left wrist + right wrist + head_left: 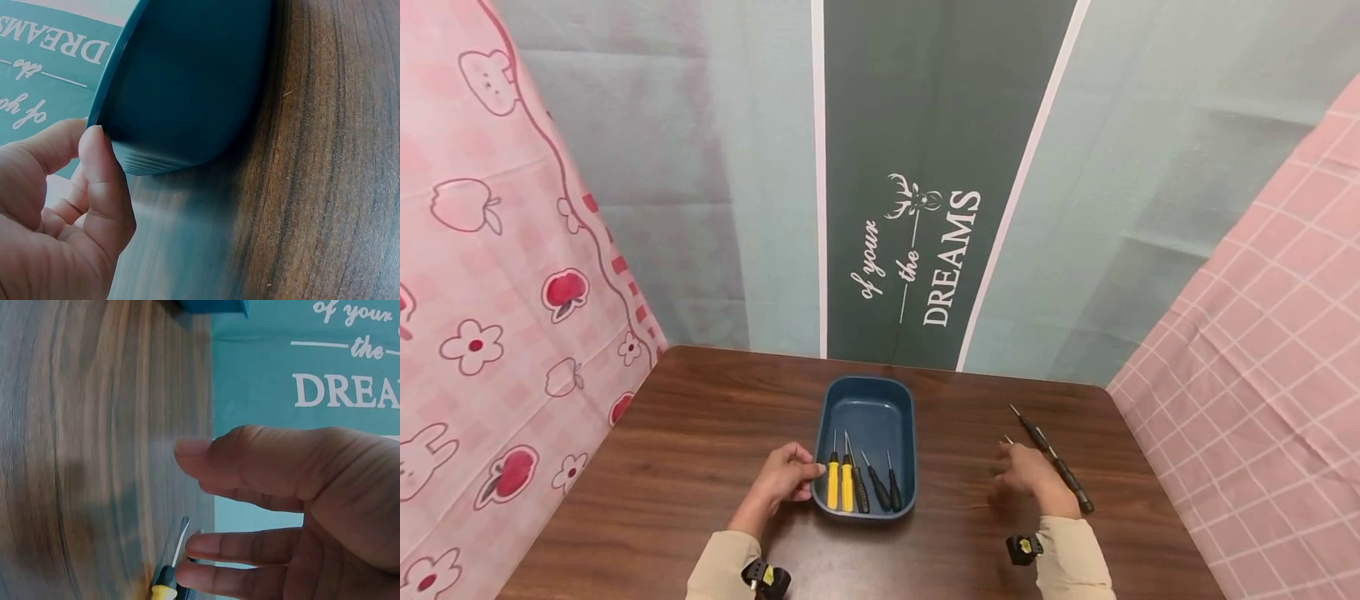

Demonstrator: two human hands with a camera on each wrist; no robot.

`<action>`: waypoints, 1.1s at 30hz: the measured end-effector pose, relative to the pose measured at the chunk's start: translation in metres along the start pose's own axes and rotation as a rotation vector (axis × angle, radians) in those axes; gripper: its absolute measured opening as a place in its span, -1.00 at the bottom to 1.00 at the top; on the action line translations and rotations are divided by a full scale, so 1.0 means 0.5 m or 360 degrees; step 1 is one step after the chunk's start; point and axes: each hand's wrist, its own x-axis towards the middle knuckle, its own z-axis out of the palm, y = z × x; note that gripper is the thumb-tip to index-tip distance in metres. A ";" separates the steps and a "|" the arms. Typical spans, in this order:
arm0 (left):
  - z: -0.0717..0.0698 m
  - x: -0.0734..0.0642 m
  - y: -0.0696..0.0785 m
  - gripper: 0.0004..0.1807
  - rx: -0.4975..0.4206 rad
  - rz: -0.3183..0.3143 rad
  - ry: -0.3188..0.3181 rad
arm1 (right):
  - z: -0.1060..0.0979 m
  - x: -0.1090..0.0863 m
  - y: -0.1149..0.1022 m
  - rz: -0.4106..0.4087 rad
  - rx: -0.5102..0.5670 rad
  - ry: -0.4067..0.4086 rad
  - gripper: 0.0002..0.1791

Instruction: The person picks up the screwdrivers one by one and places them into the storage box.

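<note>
A blue tray (868, 390) stands on the table with several screwdrivers in its near half. Two have yellow handles (847, 487), the others dark ones (877, 492). My left hand (787, 475) pinches the tray's left rim between thumb and fingers, as the left wrist view shows up close. Right of the tray, my right hand (1030, 471) is over the table, thumb and fingers apart. Beside its fingertips in the right wrist view lies a screwdriver with a yellow and black handle (164, 589); the hand mostly hides it in the head view.
Dark slim tools (1058, 462) lie in a slanting line right of my right hand. The brown wooden table (715, 417) ends at a hanging green cloth (887, 125) with white lettering. Pink patterned cloths hang on the left and right.
</note>
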 end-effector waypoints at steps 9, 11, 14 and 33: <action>-0.002 0.001 0.000 -0.75 -0.0045 0.0011 -0.0029 | 0.000 0.007 0.048 -0.0064 0.0011 0.0130 -0.56; -0.003 0.001 -0.001 -0.75 -0.0054 0.0013 -0.0031 | 0.000 0.008 0.059 -0.0053 0.0025 0.0161 -0.61; -0.003 0.002 -0.001 -0.75 -0.0064 0.0001 -0.0034 | 0.000 0.010 0.077 -0.0033 0.0054 0.0202 -0.69; -0.007 0.004 -0.001 -0.73 -0.0068 -0.0044 -0.0094 | -0.037 -0.009 0.119 0.0590 0.1001 -0.0011 -0.79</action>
